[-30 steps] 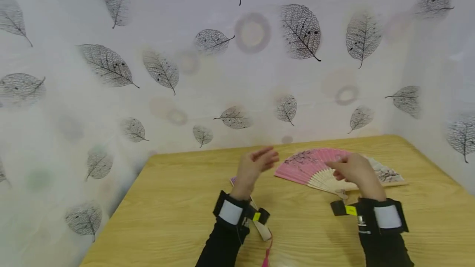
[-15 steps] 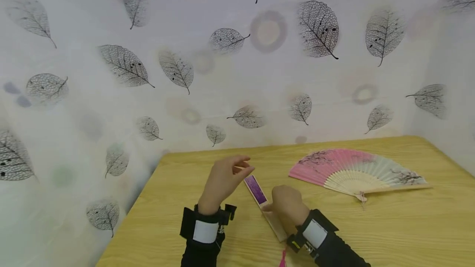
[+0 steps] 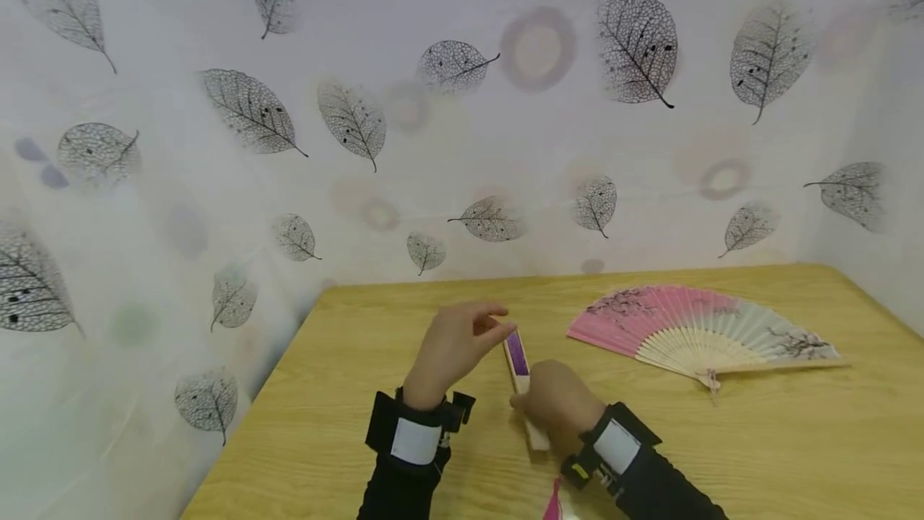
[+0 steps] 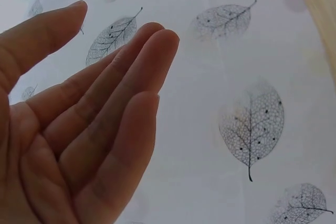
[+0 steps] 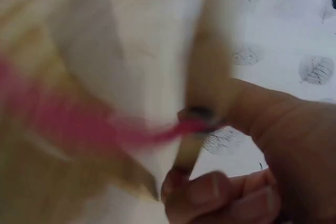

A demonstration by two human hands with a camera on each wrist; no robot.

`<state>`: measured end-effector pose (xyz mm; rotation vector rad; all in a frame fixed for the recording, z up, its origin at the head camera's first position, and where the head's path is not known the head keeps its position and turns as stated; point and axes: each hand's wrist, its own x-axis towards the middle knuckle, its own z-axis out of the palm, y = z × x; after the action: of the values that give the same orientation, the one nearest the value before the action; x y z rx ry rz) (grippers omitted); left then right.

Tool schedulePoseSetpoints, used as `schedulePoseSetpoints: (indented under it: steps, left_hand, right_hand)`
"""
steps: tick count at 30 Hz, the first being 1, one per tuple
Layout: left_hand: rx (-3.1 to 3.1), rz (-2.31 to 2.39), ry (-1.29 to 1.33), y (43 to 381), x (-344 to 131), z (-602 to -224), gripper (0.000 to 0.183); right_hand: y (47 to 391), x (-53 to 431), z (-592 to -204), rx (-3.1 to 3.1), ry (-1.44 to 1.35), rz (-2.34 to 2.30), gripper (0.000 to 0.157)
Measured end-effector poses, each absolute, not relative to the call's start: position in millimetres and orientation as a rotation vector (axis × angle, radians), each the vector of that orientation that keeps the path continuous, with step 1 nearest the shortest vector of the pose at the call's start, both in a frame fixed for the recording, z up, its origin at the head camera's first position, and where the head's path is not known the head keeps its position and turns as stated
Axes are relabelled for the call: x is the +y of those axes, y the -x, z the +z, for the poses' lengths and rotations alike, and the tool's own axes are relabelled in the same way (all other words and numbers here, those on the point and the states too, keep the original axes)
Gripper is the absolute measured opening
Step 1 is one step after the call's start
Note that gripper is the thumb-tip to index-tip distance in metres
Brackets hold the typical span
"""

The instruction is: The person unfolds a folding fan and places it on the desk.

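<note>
My right hand (image 3: 561,400) grips a folded hand fan (image 3: 516,353) with pale wooden guards and a purple panel near its far end. In the right wrist view the fan's stick (image 5: 210,61) is blurred, and fingers and thumb close round its lower part. A pink tassel (image 3: 553,500) hangs from its near end. My left hand (image 3: 451,347) hovers beside the far end of the fan, its thumb tip close to the purple panel in the head view. The left wrist view shows that palm (image 4: 79,145) holding nothing, fingers loosely bent.
To the right, a spread fan (image 3: 703,335), pink fading to white with printed branches, lies on the wooden table (image 3: 404,319). Behind the table hangs a pale sheet (image 3: 390,207) printed with leaves. Both wrists wear black straps with small cameras.
My right hand has come left and down from over the spread fan and taken hold of the folded fan, which has turned slightly. My left hand has moved left, then slightly back right.
</note>
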<state>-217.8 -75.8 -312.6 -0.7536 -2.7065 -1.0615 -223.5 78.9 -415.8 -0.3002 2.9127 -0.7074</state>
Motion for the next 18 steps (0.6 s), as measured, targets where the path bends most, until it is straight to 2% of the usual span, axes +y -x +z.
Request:
schedulePoseSetpoints:
  steps: [3,10,16,18]
  left_hand:
    - [-2.721,-1.043,0.743,221.3,-72.7,-315.9,0.026]
    - [-2.721,-1.272,0.698,230.6,-57.5,-331.1,0.043]
    - [-2.671,-1.643,0.723,237.3,-52.5,-337.8,0.037]
    - [-2.644,-1.765,0.740,239.5,-54.3,-339.1,0.033]
  right_hand:
    - [223.6,87.0,-394.6,2.902,0.270,-0.911,0.036]
    - [204.1,102.2,-343.4,2.989,0.310,-1.167,0.032]
    - [191.3,102.6,-330.3,3.098,0.382,-1.048,0.034]
    - [191.7,106.0,-329.6,3.104,0.402,-1.077,0.029]
